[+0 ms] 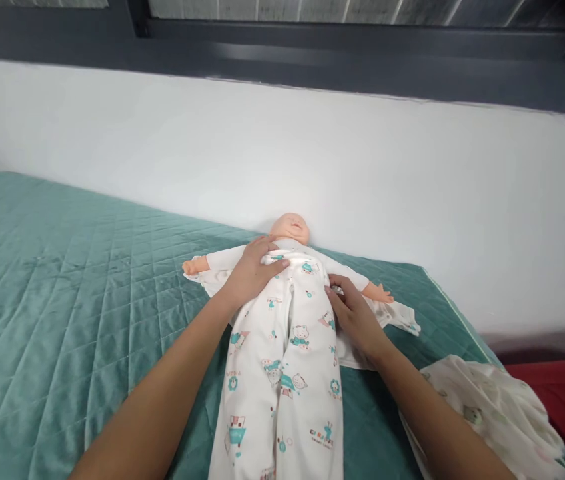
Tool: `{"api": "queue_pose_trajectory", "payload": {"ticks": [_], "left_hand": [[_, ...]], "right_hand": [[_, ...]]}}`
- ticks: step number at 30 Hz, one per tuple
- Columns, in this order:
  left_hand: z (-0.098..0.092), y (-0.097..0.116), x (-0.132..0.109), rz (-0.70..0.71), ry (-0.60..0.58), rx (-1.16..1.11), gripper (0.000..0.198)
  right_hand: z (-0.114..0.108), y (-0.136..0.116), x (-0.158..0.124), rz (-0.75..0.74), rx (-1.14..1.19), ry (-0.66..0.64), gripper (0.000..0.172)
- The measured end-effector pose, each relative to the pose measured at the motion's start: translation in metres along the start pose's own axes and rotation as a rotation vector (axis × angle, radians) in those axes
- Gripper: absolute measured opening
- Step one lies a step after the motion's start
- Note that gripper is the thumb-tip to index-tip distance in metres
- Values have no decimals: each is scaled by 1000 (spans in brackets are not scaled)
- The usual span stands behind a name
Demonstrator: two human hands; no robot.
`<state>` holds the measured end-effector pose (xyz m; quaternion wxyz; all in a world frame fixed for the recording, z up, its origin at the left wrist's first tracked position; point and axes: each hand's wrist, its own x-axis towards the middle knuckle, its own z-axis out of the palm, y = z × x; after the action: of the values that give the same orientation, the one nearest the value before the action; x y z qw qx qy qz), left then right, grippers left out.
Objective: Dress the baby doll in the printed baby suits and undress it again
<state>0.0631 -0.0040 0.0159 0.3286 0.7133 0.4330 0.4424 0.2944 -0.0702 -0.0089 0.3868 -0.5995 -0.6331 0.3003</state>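
A baby doll (292, 229) lies on its back on a teal quilted bed cover (62, 280), head toward the white wall. It wears a white top, and white printed trousers (282, 373) are spread over its body and legs. My left hand (254, 270) lies on the doll's chest at the trousers' waistband, fingers stretched and pressed on the cloth. My right hand (352, 313) rests at the doll's right-side hip, fingers curled on the trousers' edge. One doll arm (377, 292) sticks out beside my right hand.
A crumpled white printed cloth (487, 407) lies at the bed's right edge. Something red (562, 393) sits beyond that edge. The white wall (412, 200) and a dark window frame (312, 47) run behind the bed.
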Motion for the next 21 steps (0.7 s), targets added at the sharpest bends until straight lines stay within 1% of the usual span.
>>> {"api": "queue_pose_trajectory", "payload": {"ticks": [2, 4, 6, 8, 10, 12, 14, 17, 19, 21], "left_hand": [[2, 0, 0, 103, 37, 98, 16], [5, 1, -2, 248, 100, 217, 12], [8, 3, -6, 392, 185, 346, 14], [10, 5, -11, 514, 245, 465, 16], [12, 6, -15, 617, 267, 553, 18], [13, 6, -17, 702, 265, 604, 19], [13, 5, -18, 742, 251, 632, 22], [14, 3, -18, 753, 238, 659, 24], [14, 3, -19, 769, 245, 672, 24], [14, 3, -20, 776, 247, 681, 23]], "right_hand": [[-1, 2, 1, -18, -10, -3, 32], [-2, 5, 3, -66, -39, 18, 30], [-3, 5, 3, -161, -97, 83, 27], [-3, 2, 2, -288, -145, 168, 26], [-1, -5, -2, -396, -156, 191, 34], [3, -13, -6, -445, -142, 130, 46], [8, -20, -10, -437, -136, 64, 54], [12, -25, -10, -404, -146, 49, 60], [12, -25, -9, -407, -164, 40, 62], [12, -25, -7, -425, -171, 36, 60]]}}
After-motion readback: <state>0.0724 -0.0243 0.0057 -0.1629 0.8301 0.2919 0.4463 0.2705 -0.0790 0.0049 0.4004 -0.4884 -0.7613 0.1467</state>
